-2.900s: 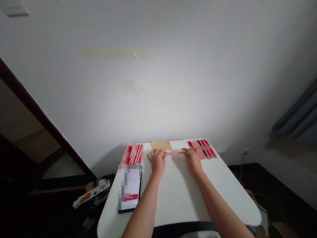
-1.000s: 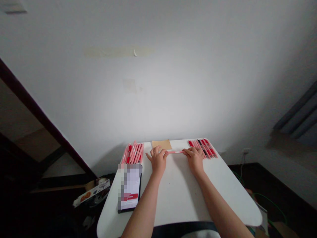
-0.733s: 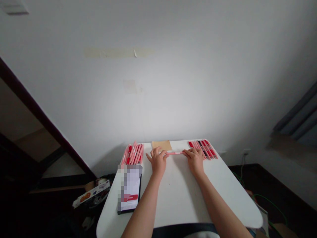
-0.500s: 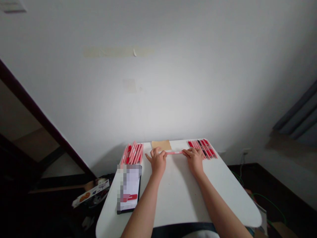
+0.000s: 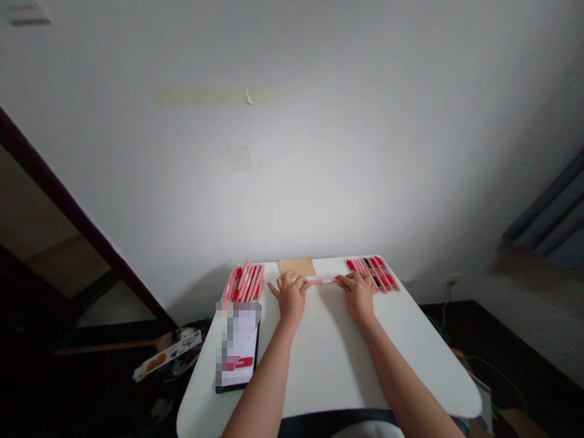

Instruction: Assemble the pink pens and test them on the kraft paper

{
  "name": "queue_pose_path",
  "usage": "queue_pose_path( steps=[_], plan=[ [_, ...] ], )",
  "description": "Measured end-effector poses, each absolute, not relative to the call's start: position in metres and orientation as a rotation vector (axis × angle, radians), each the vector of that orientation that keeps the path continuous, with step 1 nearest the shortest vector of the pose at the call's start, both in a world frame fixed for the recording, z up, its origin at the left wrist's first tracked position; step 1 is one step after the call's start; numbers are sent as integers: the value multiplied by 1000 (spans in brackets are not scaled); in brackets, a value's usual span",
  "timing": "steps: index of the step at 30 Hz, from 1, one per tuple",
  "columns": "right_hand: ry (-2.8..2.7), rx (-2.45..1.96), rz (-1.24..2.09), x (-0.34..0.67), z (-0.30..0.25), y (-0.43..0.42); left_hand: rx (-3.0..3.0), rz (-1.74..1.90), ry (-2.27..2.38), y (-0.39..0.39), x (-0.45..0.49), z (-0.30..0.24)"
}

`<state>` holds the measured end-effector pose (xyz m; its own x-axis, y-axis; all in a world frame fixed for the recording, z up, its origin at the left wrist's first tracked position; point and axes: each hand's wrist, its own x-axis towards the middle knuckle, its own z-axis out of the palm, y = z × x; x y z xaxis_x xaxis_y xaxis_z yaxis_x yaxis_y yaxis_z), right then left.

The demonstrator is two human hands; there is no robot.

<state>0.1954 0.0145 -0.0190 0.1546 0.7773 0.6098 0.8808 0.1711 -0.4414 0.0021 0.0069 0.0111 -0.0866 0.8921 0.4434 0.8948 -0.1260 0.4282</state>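
Note:
A slim pink pen (image 5: 323,281) with a pale label lies level between my hands. My left hand (image 5: 291,295) pinches its left end with thumb and forefinger, the other fingers spread. At the opposite end, my right hand (image 5: 358,294) grips the pen between thumb and fingertips. A row of pink, red and black pens (image 5: 381,275) lies just beyond my right hand, partly hidden by it. To the left of my left hand is a heap of pink and red pens (image 5: 246,283). A tan piece of paper (image 5: 298,266) sits behind my left hand.
A phone or tablet (image 5: 241,347), partly blurred out, lies on the left of the white table (image 5: 333,365). Behind the table rises a pale wall (image 5: 319,152). Boxes and clutter (image 5: 173,353) stand on the floor at left; a green cable (image 5: 502,371) runs at right.

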Motion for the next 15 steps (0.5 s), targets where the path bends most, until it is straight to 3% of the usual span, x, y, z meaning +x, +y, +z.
queue_pose_path(
  steps=[15],
  plan=[
    [-1625,-1609,-151,195,-17,14,-2133,-1041,-2073,8,2,11]
  ],
)
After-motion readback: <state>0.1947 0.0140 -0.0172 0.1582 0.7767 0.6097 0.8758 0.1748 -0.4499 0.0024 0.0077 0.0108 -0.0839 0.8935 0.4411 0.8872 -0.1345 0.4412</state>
